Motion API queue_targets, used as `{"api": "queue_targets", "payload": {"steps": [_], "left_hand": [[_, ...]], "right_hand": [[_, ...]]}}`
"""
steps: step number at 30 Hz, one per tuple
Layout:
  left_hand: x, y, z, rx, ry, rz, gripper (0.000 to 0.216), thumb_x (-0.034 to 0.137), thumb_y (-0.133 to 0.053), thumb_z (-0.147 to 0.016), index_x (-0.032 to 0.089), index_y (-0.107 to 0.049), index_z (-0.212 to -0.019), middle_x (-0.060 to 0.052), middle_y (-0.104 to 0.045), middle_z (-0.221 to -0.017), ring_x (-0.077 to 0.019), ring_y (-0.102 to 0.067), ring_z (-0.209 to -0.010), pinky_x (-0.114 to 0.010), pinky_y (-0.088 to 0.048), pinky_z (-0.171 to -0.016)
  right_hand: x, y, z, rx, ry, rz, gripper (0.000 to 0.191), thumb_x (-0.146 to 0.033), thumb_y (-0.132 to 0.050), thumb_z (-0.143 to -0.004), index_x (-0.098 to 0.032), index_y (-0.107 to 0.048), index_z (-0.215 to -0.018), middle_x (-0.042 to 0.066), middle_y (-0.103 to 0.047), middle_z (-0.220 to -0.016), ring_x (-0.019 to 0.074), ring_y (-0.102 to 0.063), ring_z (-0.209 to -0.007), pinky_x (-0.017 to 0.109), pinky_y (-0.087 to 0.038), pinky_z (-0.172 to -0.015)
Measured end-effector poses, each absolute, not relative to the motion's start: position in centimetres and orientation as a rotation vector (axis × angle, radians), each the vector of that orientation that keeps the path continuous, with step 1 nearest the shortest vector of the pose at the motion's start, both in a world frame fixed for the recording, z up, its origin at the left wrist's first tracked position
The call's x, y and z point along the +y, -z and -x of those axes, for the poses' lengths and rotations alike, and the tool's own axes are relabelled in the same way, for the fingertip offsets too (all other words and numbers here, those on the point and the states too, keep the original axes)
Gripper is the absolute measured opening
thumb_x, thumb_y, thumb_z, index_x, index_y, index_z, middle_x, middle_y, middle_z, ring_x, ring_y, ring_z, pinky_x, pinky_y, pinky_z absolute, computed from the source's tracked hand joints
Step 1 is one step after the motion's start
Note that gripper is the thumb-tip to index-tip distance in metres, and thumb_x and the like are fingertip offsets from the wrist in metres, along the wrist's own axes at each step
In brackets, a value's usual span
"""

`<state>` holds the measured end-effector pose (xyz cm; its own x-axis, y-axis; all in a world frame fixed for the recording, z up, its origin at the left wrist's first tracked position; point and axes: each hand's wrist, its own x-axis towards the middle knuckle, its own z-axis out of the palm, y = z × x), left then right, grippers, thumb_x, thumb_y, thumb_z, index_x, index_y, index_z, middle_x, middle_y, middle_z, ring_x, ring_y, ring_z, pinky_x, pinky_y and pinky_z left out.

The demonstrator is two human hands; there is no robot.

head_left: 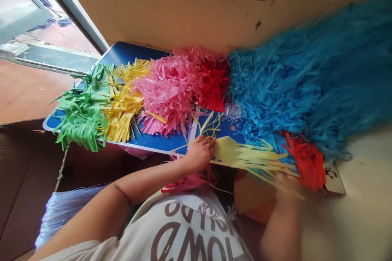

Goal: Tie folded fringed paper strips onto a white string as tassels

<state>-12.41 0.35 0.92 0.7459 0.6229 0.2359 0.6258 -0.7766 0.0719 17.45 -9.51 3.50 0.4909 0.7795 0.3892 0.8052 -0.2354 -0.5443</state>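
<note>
My left hand (200, 154) is closed at the left end of a piece of pale yellow fringed paper (228, 151), at the table's near edge. The uncut part of that paper lies just right of my fingers, and its cut strips fan out to the right. Among the strip ends is my right hand (286, 181), smeared by motion, so its grip does not show. A red fringed paper bundle (308, 163) lies just beyond it. Loose pale yellow strips (211, 124) rest behind my left hand.
Along the blue table (131, 51) lie fringed paper heaps: green (82, 114), yellow (122, 108), pink (171, 85), red (214, 83) and a large blue one (275, 85). A wall (183, 8) rises behind. Lilac strands (69, 210) hang at lower left beside a cardboard box (21, 171).
</note>
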Motion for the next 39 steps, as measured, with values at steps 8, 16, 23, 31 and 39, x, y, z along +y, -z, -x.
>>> {"api": "queue_targets", "payload": {"steps": [8,16,23,31,39], "left_hand": [[0.9,-3.2,10.1,-0.996,0.461,2.995,0.031,0.016,-0.046,-0.096,0.014,-0.068,-0.118,-0.014,-0.069,-0.125,-0.0258,-0.061,-0.121,-0.045,-0.040,-0.101],[6.8,-4.1,11.9,-1.450,0.620,2.840,0.024,0.022,-0.049,-0.096,0.028,-0.069,-0.107,-0.004,-0.074,-0.109,-0.0238,-0.059,-0.112,-0.051,-0.032,-0.104],[4.9,-7.1,24.2,-1.862,0.575,2.318,0.043,0.022,-0.064,-0.084,0.032,-0.064,-0.125,-0.008,-0.060,-0.138,-0.0359,-0.046,-0.131,-0.062,-0.027,-0.108],[-2.0,-4.6,16.1,-0.997,0.425,3.133,0.038,0.022,-0.048,-0.096,0.024,-0.060,-0.132,-0.010,-0.065,-0.132,-0.0221,-0.056,-0.126,-0.047,-0.026,-0.119],[0.7,-0.9,17.6,-1.366,0.520,3.247,0.025,0.023,-0.048,-0.098,0.022,-0.071,-0.108,-0.006,-0.076,-0.098,-0.0180,-0.067,-0.098,-0.040,-0.035,-0.100]], "right_hand": [[-9.5,-4.0,-8.4,-1.761,0.201,1.766,0.047,-0.040,-0.060,-0.090,-0.020,-0.056,-0.132,0.018,-0.067,-0.125,0.0349,-0.065,-0.110,0.058,-0.038,-0.104],[-4.6,-4.3,-8.9,-1.891,0.367,1.514,0.019,-0.016,-0.052,-0.094,-0.023,-0.069,-0.097,0.004,-0.078,-0.098,0.0209,-0.073,-0.093,0.044,-0.036,-0.104],[-3.5,-1.6,-6.5,-2.050,0.098,1.506,0.023,-0.022,-0.050,-0.094,-0.027,-0.072,-0.098,0.002,-0.077,-0.102,0.0198,-0.071,-0.101,0.043,-0.032,-0.106],[-5.0,0.3,-5.9,-2.296,-0.071,1.319,0.027,-0.013,-0.050,-0.090,-0.024,-0.069,-0.105,0.004,-0.076,-0.109,0.0191,-0.068,-0.110,0.044,-0.030,-0.111],[-5.5,0.5,-8.7,-2.046,-0.486,1.522,0.021,-0.029,-0.051,-0.097,-0.025,-0.071,-0.100,0.005,-0.076,-0.102,0.0207,-0.070,-0.098,0.041,-0.045,-0.097]]}}
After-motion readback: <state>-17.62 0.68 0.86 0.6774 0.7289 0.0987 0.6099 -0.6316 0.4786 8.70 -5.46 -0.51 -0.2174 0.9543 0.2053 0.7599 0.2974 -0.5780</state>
